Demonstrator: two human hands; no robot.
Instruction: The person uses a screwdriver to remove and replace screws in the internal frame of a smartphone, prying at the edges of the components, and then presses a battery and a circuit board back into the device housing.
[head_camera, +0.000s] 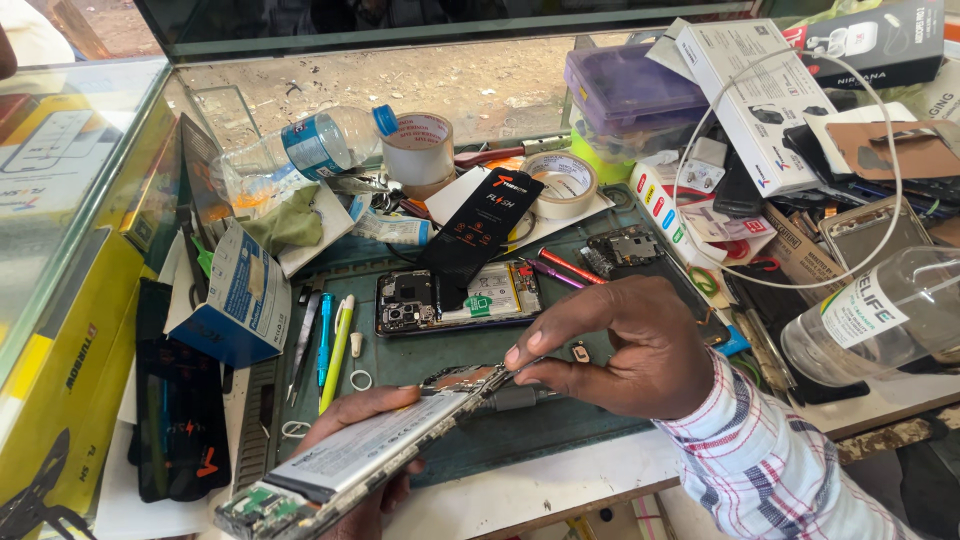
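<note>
I see a yellow box (60, 390) at the counter's left edge, then a blue-white carton (235, 300). My left hand (360, 450) cradles the opened phone (350, 465); my right hand (620, 350) pinches narrowly at its top edge. White boxes (750, 95) crowd the right; the green mat (450, 360) between stays free.

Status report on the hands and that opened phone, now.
Left hand cradles opened phone. Right hand fingers pinch at its top edge. Second opened phone lies clear behind.

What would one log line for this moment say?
left hand: holds opened phone | right hand: fingertips pinching at phone's top edge | second opened phone: on green mat
</note>
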